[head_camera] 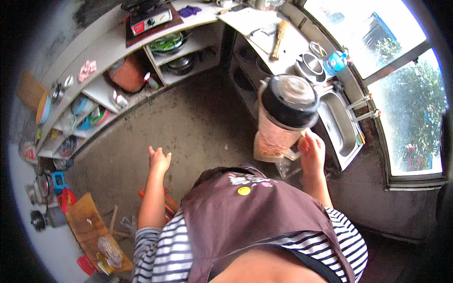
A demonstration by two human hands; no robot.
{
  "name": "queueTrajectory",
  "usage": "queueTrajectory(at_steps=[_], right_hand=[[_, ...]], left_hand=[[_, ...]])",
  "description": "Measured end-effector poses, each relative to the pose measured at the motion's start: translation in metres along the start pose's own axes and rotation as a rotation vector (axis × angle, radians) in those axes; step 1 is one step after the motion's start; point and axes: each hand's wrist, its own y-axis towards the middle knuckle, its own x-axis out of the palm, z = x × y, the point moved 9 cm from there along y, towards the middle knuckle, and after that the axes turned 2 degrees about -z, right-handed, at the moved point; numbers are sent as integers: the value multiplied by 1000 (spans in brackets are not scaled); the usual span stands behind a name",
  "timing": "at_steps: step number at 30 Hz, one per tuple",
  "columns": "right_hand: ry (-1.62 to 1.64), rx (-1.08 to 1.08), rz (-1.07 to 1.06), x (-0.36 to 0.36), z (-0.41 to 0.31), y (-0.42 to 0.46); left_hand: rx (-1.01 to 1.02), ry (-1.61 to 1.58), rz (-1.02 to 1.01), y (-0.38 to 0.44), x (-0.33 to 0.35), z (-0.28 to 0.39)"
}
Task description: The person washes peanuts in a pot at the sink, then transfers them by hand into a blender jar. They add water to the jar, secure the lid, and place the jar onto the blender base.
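My right hand grips the handle of a large clear jug, which looks like a blender jar. It is held up in front of me, a little to the right, near the sink. A black lid with a clear centre cap covers its top. Pinkish-orange stuff shows through the lower wall; what it is I cannot tell. My left hand hangs over the concrete floor, fingers apart and nothing in them. A brown apron covers my front.
A steel sink lies right, beside metal pots and a blue-tinted bottle. On the counter are a straw whisk and gas stove. Shelves hold greens and bowls. A wooden table stands lower left.
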Motion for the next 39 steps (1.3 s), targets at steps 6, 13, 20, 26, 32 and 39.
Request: queueTrajectory(at_steps=[6,13,20,26,32,39], right_hand=[[81,60,-290,172,8,125],[44,107,-616,343,50,248],[-68,109,-721,479,84,343],[-51,137,-687,582,114,376],[-163,145,-545,671,150,376],[-125,285,-481,765,176,376]], left_hand=[[-60,-70,57,106,-76,-11],[-403,-167,99,202,-94,-95],[-639,-503,72,242,-155,-148],[-512,-474,152,374,-203,-251],[-305,-320,452,580,-362,-303],[-324,-174,554,739,-432,-396]])
